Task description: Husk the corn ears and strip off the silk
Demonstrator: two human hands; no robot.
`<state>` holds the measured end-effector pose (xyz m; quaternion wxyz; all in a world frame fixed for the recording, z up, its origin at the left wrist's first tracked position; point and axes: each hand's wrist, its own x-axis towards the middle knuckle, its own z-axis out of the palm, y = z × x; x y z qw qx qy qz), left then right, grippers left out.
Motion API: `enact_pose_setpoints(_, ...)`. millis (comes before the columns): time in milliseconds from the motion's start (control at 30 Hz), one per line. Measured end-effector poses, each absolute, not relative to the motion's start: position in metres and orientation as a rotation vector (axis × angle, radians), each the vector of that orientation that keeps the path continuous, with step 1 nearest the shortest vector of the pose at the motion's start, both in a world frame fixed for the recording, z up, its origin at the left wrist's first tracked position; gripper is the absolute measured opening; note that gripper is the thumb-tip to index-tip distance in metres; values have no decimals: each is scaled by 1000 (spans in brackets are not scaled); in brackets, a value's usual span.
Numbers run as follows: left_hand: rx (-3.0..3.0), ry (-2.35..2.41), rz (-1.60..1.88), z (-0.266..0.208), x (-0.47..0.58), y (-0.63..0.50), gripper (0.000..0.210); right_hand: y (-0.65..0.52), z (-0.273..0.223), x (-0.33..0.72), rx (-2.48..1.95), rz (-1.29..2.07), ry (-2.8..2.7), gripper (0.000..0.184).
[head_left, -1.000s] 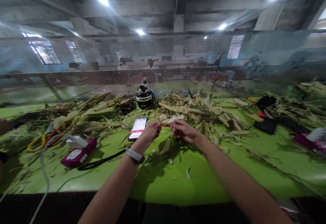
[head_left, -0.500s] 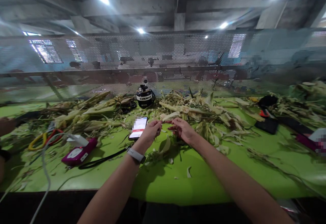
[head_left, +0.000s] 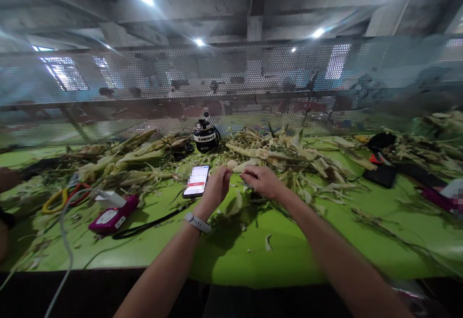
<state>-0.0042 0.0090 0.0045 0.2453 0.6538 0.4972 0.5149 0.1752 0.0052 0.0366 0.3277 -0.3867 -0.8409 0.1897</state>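
left hand [head_left: 217,185] and right hand [head_left: 265,182] (slightly apart) near pale husks [head_left: 246,164]

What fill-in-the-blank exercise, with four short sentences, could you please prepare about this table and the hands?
1. Long, pale, leafy plant husks lie on the smooth, bright ____ tabletop.
2. The rounded black bottle shows the printed word ____.
3. The bare right hand has no band at its wrist; the pale grey wristband is on the ____ wrist.
4. Of two looped handles, one is yellow and the other is ____.

Missing words: green; ENERGY; left; red.
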Motion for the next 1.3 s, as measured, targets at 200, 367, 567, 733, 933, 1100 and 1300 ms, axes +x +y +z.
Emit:
enact_pose_setpoints(200, 1942, 1225, 1156, 9, 0, 0, 7, 10, 49, 194, -1032, 319, -2161, 18)
enact_pose_setpoints(367, 1928, 962, 907, 27, 2, -20, 11, 21, 48, 206, -958, 514, -2080, 23)
enact_pose_setpoints(567, 1594, 817, 1164, 28, 3, -21, 30, 35, 24, 195, -845, 1259, -1889, 24)
enact_pose_setpoints(733, 1521, 945, 1439, 22, 3, -9, 29, 31, -3, 177, -738, 1707, -1720, 25)
enact_pose_setpoints(933, 1563, 1118, 1486, 22, 3, -9, 27, 27, -3, 173, -624, 1905, -1478, 30)
enact_pose_setpoints(1100, 1233, 964, 1402, 21, 8, -9, 36, 29, -12, 171, -638, 1960, -1598, 27)
enact_pose_setpoints(1300, 1060, 895, 1460, 19, 4, -2, 41, 29, -7, 171, -655, 1902, -1661, 35)
